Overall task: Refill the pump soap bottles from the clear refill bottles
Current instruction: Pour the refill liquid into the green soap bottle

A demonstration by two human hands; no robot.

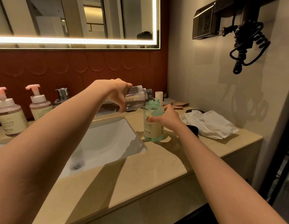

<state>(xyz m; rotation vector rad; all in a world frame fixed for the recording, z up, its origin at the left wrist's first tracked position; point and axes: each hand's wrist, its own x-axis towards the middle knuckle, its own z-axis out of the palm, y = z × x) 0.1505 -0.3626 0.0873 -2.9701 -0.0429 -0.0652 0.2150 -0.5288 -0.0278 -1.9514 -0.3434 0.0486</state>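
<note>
Clear refill bottle (137, 98), gripped sideways by the left hand (118, 94), has its neck at the open mouth of the green soap bottle (153, 125). Just below, the right hand (167, 117) clasps that bottle, upright on the counter (140, 167) beside the sink (108, 139).

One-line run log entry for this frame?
stage: pour | left hand: grips tilted clear refill bottle, neck over target mouth | right hand: holds uncapped green bottle upright on counter

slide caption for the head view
Left hand tips refill bottle over open green bottle, right hand steadying it
</note>
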